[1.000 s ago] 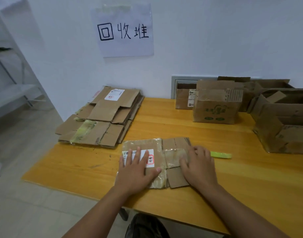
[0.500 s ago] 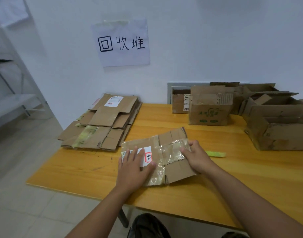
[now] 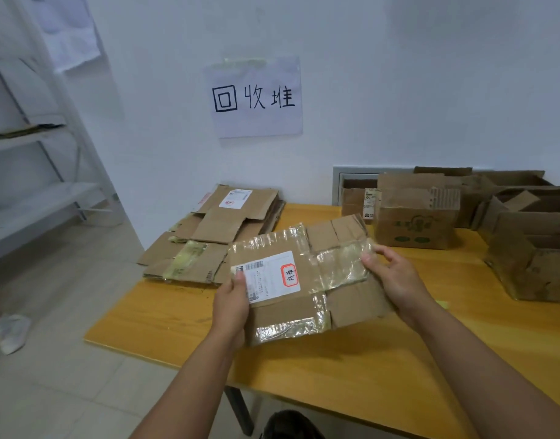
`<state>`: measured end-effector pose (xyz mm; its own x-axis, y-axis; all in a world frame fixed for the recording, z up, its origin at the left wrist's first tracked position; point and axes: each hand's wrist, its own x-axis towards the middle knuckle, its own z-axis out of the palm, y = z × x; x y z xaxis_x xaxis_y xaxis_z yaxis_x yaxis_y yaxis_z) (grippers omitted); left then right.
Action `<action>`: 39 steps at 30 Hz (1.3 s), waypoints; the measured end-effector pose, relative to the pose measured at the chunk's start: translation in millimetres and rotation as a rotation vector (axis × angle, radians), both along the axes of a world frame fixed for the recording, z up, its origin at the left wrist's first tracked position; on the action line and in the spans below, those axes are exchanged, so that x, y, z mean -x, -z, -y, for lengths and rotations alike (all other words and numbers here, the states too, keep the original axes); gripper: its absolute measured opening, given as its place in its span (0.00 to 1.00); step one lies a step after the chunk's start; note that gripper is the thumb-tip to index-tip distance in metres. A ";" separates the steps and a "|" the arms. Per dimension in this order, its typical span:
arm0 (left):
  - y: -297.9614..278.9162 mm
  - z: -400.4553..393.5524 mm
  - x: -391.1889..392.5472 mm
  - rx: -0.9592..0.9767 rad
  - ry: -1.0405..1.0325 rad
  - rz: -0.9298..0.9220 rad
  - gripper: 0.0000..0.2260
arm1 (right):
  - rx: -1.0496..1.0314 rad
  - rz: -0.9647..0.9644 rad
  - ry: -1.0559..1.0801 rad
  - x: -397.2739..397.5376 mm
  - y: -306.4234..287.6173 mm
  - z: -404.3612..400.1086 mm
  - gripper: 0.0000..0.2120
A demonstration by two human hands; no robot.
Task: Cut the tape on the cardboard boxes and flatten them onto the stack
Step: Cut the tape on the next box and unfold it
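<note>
Cardboard sheet (image 3: 307, 280) (green tool (image 3: 441, 304) mostly hidden)

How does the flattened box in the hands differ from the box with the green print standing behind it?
The flattened box is collapsed flat; the green-print box stands assembled. The flattened box is held off the table by the left hand and right hand; the green-print box rests on the table, untouched. The flattened box carries a white label and glossy tape; the other shows green print. Both are brown cardboard.

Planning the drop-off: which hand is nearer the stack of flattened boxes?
Left. The left hand holds the flattened box beside the stack; the right hand grips its far side.
</note>
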<state>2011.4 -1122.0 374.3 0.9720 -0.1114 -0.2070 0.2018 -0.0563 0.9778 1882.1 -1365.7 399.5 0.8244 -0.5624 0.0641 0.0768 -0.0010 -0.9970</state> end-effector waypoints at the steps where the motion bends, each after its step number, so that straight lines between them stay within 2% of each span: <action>1: -1.9 -1.2 -2.1 0.020 -0.029 0.005 0.16 | -0.044 0.009 0.002 -3.5 -2.9 -0.8 0.07; 5: -9.9 -7.8 -9.5 0.254 -0.178 -0.075 0.14 | -0.474 0.209 -0.031 -14.1 -1.9 -24.3 0.17; 6: -11.9 -8.6 -11.1 0.321 -0.200 -0.094 0.14 | -0.485 0.197 -0.055 -16.4 2.6 -38.1 0.23; 9: -13.7 -4.2 -13.5 0.455 -0.187 -0.131 0.10 | -0.274 0.010 -0.157 -35.0 16.3 -94.5 0.43; 12: -7.5 -3.8 -14.3 0.454 -0.142 -0.086 0.05 | -0.176 0.026 -0.128 -67.1 23.9 -132.6 0.45; 13: -5.8 -8.5 -17.8 0.431 -0.137 -0.058 0.08 | -0.165 0.035 -0.093 -77.2 22.3 -136.8 0.44; 16: -0.4 -37.0 -39.7 0.410 -0.134 0.037 0.36 | -0.161 0.030 -0.102 -99.1 20.7 -136.0 0.43; 18: 3.7 -57.5 -54.4 0.291 -0.079 0.199 0.44 | -0.159 0.015 -0.151 -109.8 23.1 -133.0 0.42; 22: 14.3 -84.0 -84.3 -0.156 0.154 0.537 0.32 | -0.101 0.007 -0.159 -142.9 34.1 -132.4 0.40; 25: 15.4 -88.9 -115.4 -0.347 0.139 0.536 0.23 | 0.052 -0.031 -0.095 -176.5 38.9 -135.0 0.38; 28: 8.6 -80.8 -149.7 -0.442 0.124 0.530 0.21 | 0.207 -0.103 -0.030 -214.5 31.7 -133.1 0.33; 33: -9.6 -54.3 -205.7 -0.490 0.056 0.514 0.21 | 0.400 -0.232 0.061 -282.7 8.0 -121.3 0.10; 35: -10.8 -42.7 -222.0 -0.574 0.054 0.520 0.22 | 0.437 -0.261 0.025 -299.5 7.4 -117.5 0.13; 39: 0.2 -29.1 -244.0 -0.744 0.053 0.499 0.22 | 0.497 -0.391 -0.205 -312.8 22.5 -112.5 0.29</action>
<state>2255.4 -1092.9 374.2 0.9656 -0.1642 0.2019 -0.2579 -0.7074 0.6581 2194.9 -1253.1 377.0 0.9266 -0.3726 -0.0504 -0.2430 -0.4914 -0.8364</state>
